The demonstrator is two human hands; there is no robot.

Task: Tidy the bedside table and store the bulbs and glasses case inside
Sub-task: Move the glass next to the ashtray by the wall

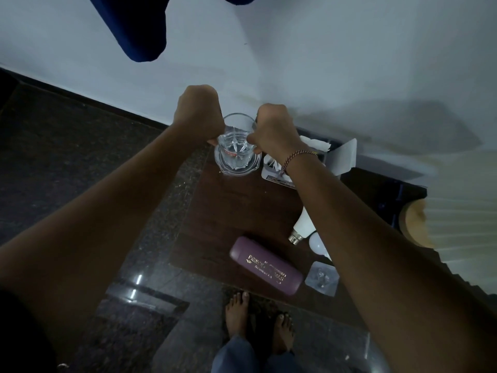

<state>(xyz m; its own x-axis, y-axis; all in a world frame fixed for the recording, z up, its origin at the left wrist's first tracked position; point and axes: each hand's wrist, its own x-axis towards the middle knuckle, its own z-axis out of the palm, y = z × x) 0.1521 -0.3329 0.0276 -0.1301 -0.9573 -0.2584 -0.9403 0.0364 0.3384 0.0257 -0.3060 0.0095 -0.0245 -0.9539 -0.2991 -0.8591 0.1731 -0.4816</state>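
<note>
— Where the table [242,211] meets the wall, what stands at its far corner?

— A clear glass [236,141] on a glass saucer [238,168]. The saucer sits close to the table's far left edge. The left hand [199,114] is curled closed against the glass's left side; the right hand [271,127] is curled closed against its right side. Both grip the glass between them.

— To the right of the glass?

— An open white box [336,157] with paper in it, just beside the saucer, against the wall.

— And nearer than the glass?

— A bare stretch of dark wood fills the table's middle. Beyond that, near the front edge, lies a purple glasses case [265,266] with gold lettering, set at a slant. Two white bulbs [302,227] lie just right of it, partly hidden by the right forearm. A small clear packet [321,278] rests at the front right corner, touching or nearly touching the case; I cannot tell which.

— Off the table's left edge?

— Dark polished floor [80,157], open. Bare feet [258,319] stand by the front edge.
</note>
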